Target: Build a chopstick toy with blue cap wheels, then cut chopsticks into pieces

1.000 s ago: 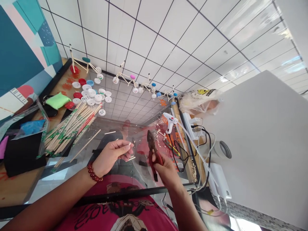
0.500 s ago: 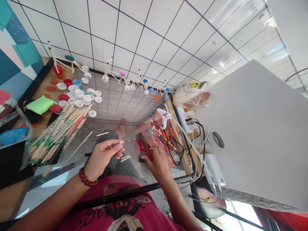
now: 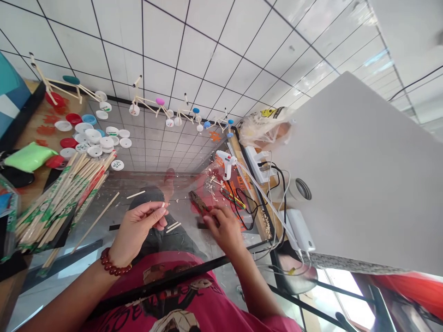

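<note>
My left hand (image 3: 136, 227) is raised over the glass table (image 3: 145, 180) and pinches a short cut piece of wooden stick (image 3: 163, 204) between thumb and fingertips; a red bead bracelet sits on its wrist. My right hand (image 3: 224, 229) is low on the glass, its fingers curled over the red handles of the pliers (image 3: 196, 202), which lie flat with the jaws pointing away. Two short stick pieces (image 3: 173, 226) lie on the glass between my hands. A longer single stick (image 3: 97, 220) lies to the left.
A bundle of wrapped chopsticks (image 3: 58, 193) and several bottle caps (image 3: 93, 138) lie at the left. Stick-and-cap models (image 3: 152, 103) line the tiled wall. A glue gun (image 3: 226, 161), power strip (image 3: 258, 166), cables and a white box (image 3: 363, 175) crowd the right.
My right hand has lowered the pliers from upright in the air down flat onto the glass. My left hand keeps its pinch on the stick piece. The view has shifted right.
</note>
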{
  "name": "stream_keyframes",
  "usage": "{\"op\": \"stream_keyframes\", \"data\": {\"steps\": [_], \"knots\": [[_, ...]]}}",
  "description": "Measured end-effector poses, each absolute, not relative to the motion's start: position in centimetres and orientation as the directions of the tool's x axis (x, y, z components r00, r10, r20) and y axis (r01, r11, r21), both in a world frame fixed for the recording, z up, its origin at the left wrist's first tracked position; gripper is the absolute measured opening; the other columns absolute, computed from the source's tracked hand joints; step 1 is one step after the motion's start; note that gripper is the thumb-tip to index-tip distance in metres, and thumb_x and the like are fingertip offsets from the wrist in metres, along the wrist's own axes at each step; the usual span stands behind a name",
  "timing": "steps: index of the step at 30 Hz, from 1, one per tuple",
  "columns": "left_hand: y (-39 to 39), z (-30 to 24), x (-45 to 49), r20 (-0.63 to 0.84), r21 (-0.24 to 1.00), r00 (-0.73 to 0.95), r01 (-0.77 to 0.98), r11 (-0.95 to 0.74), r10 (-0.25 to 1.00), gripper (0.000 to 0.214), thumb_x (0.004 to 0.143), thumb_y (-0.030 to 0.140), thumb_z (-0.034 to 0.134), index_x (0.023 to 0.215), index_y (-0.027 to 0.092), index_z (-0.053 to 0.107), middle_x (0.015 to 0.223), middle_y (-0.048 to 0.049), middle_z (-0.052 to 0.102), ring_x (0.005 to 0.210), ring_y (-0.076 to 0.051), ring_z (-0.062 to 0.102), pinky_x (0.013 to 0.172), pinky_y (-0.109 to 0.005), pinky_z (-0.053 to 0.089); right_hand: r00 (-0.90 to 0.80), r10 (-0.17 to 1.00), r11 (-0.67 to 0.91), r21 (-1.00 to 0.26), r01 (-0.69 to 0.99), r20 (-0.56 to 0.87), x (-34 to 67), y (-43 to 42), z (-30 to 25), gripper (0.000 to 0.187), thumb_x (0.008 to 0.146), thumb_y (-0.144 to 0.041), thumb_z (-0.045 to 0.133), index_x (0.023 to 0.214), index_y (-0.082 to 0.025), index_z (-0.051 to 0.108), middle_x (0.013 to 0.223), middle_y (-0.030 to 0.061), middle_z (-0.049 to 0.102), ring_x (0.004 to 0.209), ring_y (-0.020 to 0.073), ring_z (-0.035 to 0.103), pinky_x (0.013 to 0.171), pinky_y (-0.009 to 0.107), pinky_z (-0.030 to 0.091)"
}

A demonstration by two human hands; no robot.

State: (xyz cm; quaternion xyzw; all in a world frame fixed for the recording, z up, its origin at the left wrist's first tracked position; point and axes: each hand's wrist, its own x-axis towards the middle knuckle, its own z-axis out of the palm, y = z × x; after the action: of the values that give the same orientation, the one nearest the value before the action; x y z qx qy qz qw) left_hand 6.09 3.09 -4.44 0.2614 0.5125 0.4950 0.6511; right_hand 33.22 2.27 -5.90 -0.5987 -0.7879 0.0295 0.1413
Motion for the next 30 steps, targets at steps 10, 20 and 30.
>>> {"op": "stream_keyframes", "data": {"steps": [10,20,30], "knots": [[2.9,-3.8,6.3,-0.415,0.825,0.029,-0.410,0.390,0.909,0.034,0.067,0.041,0.085,0.089,0.016,0.079,0.075,-0.0049,0.073,0.057,-0.012,0.064,0.052,-0.023,0.053,-0.154,0.971,0.121,0.179,0.976,0.184,39.6,7.4,-6.2,0.015,0.085,-0.014,0.057,0.079,-0.016,0.071,0.088,0.0112,0.062,0.081,0.0230,0.053,0.074,0.035,0.042],[2.8,-3.9,6.6,-0.438,0.801,0.105,-0.405,0.441,0.893,0.036,0.073,0.045,0.081,0.092,0.015,0.076,0.071,-0.0032,0.070,0.059,-0.013,0.062,0.053,-0.024,0.052,-0.082,0.911,0.279,-0.457,0.845,0.405,35.8,5.8,-4.4,0.010,0.095,-0.027,0.047,0.094,-0.020,0.055,0.101,0.0096,0.064,0.092,0.0214,0.063,0.083,0.037,0.053],[2.2,-4.2,6.8,-0.384,0.816,0.262,-0.353,0.458,0.885,0.032,0.084,0.046,0.069,0.093,0.015,0.071,0.061,0.0020,0.058,0.053,-0.011,0.053,0.050,-0.023,0.043,-0.484,0.875,0.361,-0.647,0.671,-0.014,28.0,2.8,-1.0,0.042,0.104,-0.034,0.036,0.142,-0.017,0.043,0.125,0.0165,0.064,0.114,0.0252,0.063,0.096,0.040,0.053]]}}
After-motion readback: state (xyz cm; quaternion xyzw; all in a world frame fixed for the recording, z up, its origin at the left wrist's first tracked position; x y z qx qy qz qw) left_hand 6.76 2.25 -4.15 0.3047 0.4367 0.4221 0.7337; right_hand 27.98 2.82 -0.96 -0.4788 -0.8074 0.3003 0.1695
